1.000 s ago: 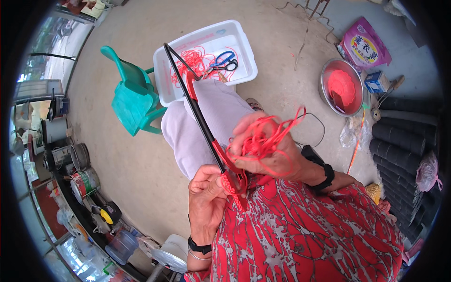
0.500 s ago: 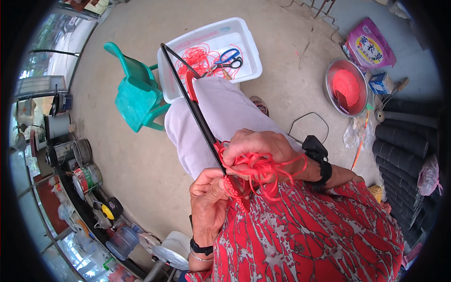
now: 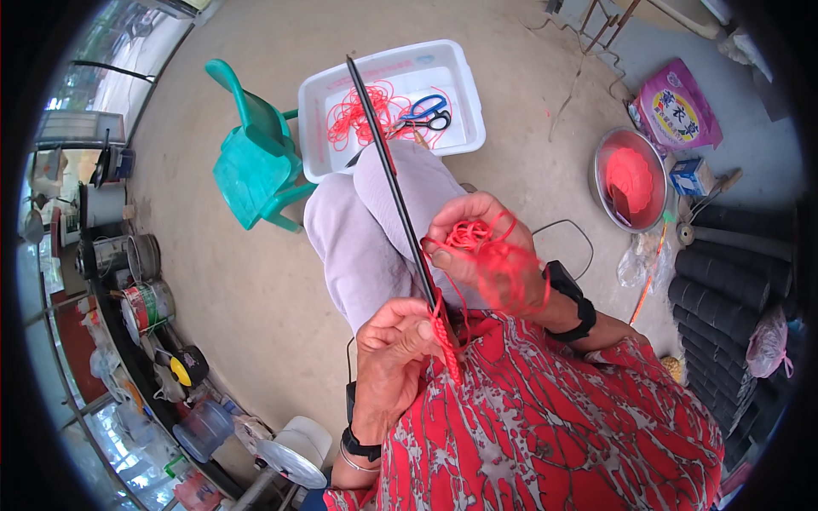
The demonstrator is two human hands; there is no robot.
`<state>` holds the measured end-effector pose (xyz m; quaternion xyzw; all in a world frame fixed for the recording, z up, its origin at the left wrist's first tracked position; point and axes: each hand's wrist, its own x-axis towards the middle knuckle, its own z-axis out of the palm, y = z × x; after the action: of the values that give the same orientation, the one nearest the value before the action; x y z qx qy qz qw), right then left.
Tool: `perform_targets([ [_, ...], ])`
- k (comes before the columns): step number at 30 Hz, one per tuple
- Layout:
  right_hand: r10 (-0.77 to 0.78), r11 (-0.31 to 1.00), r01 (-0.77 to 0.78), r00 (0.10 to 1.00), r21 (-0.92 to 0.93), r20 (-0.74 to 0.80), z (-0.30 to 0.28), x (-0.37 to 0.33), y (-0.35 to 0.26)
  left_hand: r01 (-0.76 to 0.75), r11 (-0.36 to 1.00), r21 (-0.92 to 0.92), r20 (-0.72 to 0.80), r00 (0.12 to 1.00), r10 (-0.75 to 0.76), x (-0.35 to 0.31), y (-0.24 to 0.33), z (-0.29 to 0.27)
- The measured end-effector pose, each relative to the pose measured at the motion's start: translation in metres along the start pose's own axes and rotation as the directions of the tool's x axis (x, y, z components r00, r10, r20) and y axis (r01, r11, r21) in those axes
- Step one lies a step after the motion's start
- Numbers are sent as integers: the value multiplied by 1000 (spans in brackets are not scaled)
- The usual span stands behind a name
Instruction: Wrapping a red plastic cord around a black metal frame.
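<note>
A long black rod-like frame (image 3: 383, 157) slants from above my knees down to my lap. Red knotted cord (image 3: 449, 356) covers its near end. My left hand (image 3: 394, 345) pinches the frame and cord there between thumb and fingers. To the right and a little higher, my right hand (image 3: 487, 243) is closed around a loose bundle of red cord (image 3: 470, 235); part of the bundle is smeared by motion. A strand runs between that bundle and the knotted part. The frame is seen nearly edge-on, so its full shape is hidden.
Beyond my knees a white plastic tub (image 3: 310, 136) holds tangled red cord (image 3: 358, 115) and blue-and-black scissors (image 3: 423, 115). Left of it stands a green plastic chair (image 3: 256, 175). A metal basin (image 3: 602, 183) sits at the right, near dark rolls (image 3: 720, 277). Pots line the left side.
My right hand has moved up and away from the left with the cord bundle, drawing out a strand. The frame has turned more edge-on; my left hand keeps its pinch.
</note>
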<state>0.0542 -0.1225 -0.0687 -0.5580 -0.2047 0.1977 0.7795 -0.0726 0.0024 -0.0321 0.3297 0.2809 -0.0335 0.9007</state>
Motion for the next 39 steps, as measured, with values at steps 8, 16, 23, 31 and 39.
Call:
perform_targets([
  [8,4,1000,-4,989,-4,145,-8,-13,-7,-6,1000,18,6,1000,6,11,7,4],
  [16,-126,945,206,946,-255,298,-15,-4,-8,23,999,31,51,998,-25,16,9,6],
  [23,404,887,-423,905,187,133,-7,-7,-4,-21,997,75,86,996,14,17,6,7],
  [31,566,793,-569,820,216,83,-16,-19,0,-285,888,361,125,958,257,31,-17,-5],
  [39,501,865,-498,863,-59,62,-23,-23,-6,-245,889,386,149,968,202,43,-23,-12],
])
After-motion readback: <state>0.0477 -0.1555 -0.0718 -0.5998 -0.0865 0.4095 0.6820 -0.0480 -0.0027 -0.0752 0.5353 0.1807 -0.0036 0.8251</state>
